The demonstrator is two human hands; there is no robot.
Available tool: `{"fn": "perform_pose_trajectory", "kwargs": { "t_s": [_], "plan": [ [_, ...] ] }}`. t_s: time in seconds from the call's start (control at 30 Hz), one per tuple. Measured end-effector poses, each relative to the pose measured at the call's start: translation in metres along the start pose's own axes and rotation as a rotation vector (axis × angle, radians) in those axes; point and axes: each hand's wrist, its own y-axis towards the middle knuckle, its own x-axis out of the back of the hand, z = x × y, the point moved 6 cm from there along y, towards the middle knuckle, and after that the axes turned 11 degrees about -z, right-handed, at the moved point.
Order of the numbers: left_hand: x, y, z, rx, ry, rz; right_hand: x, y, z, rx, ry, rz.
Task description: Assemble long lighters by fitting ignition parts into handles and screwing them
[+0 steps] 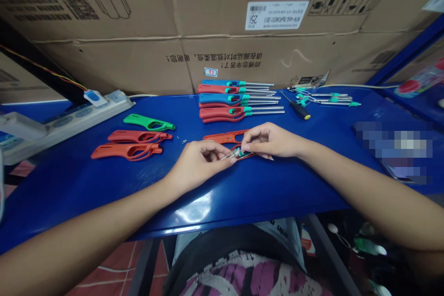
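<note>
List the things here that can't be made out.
All in the head view:
Small clear-and-green part: partly covered by the left hand and right hand.
Orange plastic shell half: right end hidden behind the right hand.
Tiny silver metal pieces: too small to identify.
Grey-blue pixelated patch: mosaic hides what lies beneath.
Red-and-clear plastic object: cut off by the right edge.

printed cardboard (215,14), top, white label (276,15) on it | white power strip (103,112), left | pixelated item (395,148), right | red floor tiles (116,255), lower left
</note>
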Motion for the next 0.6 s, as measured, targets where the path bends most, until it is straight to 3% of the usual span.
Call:
{"fn": "perform_pose_trajectory", "kwargs": {
  "t_s": [0.6],
  "plan": [
    [-0.0014, 0.0014, 0.0009, -0.019, -0.028, -0.008, -0.0016, 0.0001, -0.0041, -0.032, -0.012, -0.038]
  ]
}}
